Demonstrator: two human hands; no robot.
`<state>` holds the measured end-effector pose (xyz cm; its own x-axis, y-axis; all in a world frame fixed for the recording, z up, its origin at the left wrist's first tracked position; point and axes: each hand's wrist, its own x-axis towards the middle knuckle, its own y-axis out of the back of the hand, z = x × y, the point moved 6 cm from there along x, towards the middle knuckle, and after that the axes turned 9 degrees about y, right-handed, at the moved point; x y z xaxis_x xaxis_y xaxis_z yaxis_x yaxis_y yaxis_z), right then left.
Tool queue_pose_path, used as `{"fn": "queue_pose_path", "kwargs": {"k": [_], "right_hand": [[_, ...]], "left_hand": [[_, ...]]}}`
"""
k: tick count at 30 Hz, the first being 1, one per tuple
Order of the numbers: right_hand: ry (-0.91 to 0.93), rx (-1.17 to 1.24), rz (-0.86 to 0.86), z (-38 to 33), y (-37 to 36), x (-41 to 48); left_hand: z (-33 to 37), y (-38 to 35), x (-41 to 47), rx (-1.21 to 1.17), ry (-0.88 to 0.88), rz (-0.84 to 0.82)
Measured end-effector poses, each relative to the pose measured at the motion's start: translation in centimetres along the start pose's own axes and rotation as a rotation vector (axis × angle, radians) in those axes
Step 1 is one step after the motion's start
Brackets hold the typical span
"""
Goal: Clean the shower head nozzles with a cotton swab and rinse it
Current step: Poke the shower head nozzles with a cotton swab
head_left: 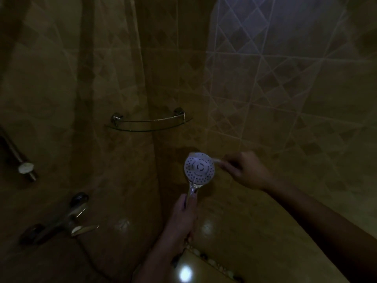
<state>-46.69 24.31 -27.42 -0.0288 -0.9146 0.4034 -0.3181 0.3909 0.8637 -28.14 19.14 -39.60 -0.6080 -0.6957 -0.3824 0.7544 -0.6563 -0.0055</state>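
A dim home bathroom shower corner. Tan tiled walls [285,99] meet here. A glass corner shelf [149,125] and mixer tap [67,219] are mounted on them.

You hold a shower head [199,168] with a pale, matt plastic-looking face and a shiny chrome handle [191,192]. The wall tiles [265,111] look glossy and smooth, the corner shelf [150,126] is clear glass with a polished metal rail, and the faucet [67,219] is bright metal.
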Motion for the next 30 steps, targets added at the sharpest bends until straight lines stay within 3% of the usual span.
{"fn": "queue_pose_path", "kwargs": {"k": [3, 9, 14, 20, 24, 26, 30], "right_hand": [[0.117, 0.011, -0.237, -1.8, -2.2, -0.8], [-0.098, -0.131, 0.065, 1.5, -0.5, 0.6], [0.19, 0.026, -0.238, -1.9, -3.6, -0.9], [-0.122, -0.128, 0.088, 2.3, -1.2, 0.4], [0.144, 0.074, -0.1, -1.6, -2.4, -1.1], [0.163, 0.032, -0.157, -1.7, -3.0, -1.3], [-0.143, -0.119, 0.108, 1.8, -0.7, -0.6]], "left_hand": [[0.2, 0.6, 0.3, 0.031, -0.024, 0.014], [0.0, 1.2, 0.4, 0.026, -0.012, 0.017], [-0.4, 1.5, 0.5, -0.014, 0.04, 0.013], [-0.4, 1.1, -0.1, -0.024, 0.04, -0.025], [-0.3, 1.1, -0.2, -0.077, 0.069, -0.051], [-0.2, 1.2, -0.3, -0.071, 0.066, -0.054], [-0.4, 0.8, -0.8, -0.046, 0.059, -0.059]]}}
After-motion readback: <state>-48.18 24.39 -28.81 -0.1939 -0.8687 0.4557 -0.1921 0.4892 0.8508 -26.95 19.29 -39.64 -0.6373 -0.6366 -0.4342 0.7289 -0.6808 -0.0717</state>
